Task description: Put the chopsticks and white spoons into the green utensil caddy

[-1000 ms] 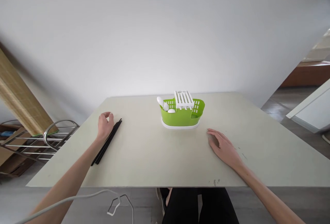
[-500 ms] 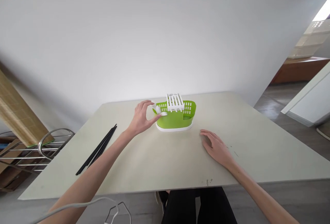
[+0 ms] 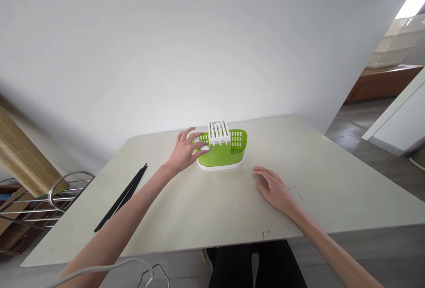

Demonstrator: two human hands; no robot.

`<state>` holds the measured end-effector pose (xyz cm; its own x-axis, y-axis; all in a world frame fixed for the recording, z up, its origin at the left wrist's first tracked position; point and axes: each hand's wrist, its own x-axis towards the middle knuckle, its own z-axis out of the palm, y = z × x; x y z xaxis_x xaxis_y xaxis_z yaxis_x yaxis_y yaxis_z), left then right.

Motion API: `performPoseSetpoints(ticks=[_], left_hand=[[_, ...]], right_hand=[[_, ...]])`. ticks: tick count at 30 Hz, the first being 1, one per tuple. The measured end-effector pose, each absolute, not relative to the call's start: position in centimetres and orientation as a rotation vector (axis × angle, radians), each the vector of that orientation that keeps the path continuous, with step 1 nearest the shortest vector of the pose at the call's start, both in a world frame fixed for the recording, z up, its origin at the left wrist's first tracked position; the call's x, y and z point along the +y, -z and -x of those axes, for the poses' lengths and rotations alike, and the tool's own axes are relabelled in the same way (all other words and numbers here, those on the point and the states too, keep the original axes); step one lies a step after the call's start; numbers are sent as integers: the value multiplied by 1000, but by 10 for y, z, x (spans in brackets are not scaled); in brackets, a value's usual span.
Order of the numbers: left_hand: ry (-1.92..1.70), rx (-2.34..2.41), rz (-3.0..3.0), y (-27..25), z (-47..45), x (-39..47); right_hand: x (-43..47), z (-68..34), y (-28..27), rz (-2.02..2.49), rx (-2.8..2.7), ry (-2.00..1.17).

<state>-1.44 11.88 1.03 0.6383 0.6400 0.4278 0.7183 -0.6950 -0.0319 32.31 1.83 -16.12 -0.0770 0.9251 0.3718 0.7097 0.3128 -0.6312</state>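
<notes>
A green utensil basket point(image 3: 219, 157) with slotted sides, a white base and a white slatted rack point(image 3: 219, 132) on top stands at mid-table. At its left end, my left hand point(image 3: 184, 151) has its thumb and a finger closed on a white spoon point(image 3: 205, 148), of which only the rounded end shows. Behind those fingers another white rounded piece point(image 3: 196, 140) is partly covered. My right hand point(image 3: 270, 186) rests on the table right of the basket, fingers loosely curved and apart, holding nothing.
Several black chopsticks point(image 3: 124, 195) lie on the table point(image 3: 199, 208) near my left forearm. A metal rack point(image 3: 63, 195) stands beyond the left edge. A pale cable point(image 3: 109, 266) crosses at lower left. A wall point(image 3: 212, 49) rises behind the table.
My left hand's fingers have come down from the piece farther back and closed on the front white spoon. The view has shifted slightly; my right hand stays on the table.
</notes>
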Motion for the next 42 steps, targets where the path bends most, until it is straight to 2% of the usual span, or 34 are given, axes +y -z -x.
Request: performPoseSetpoints(ticks=[7, 10, 14, 20, 22, 24, 30, 36, 42], left_hand=[[620, -1010, 2718, -24, 19, 113], [766, -1046, 2690, -36, 21, 105], [1266, -1228, 2503, -54, 26, 95], [2346, -1571, 2004, -77, 69, 91], [2502, -1669, 1888, -77, 94, 89], [2422, -1813, 1925, -70, 119, 85], [1443, -2255, 2244, -9, 179, 66], [833, -2339, 2337, 37, 204, 62], [658, -2238, 2334, 60, 213, 70]], right_hand=[[17, -324, 157, 1448, -1846, -394], [18, -324, 158, 1455, -1838, -396], [17, -324, 159, 1461, -1834, -401], [15, -324, 159, 1478, -1826, -414], [14, -325, 160, 1482, -1832, -411], [14, -325, 161, 1483, -1845, -410], [12, -327, 163, 1495, -1858, -396], [10, -327, 164, 1551, -1871, -401], [9, -326, 164, 1563, -1867, -379]])
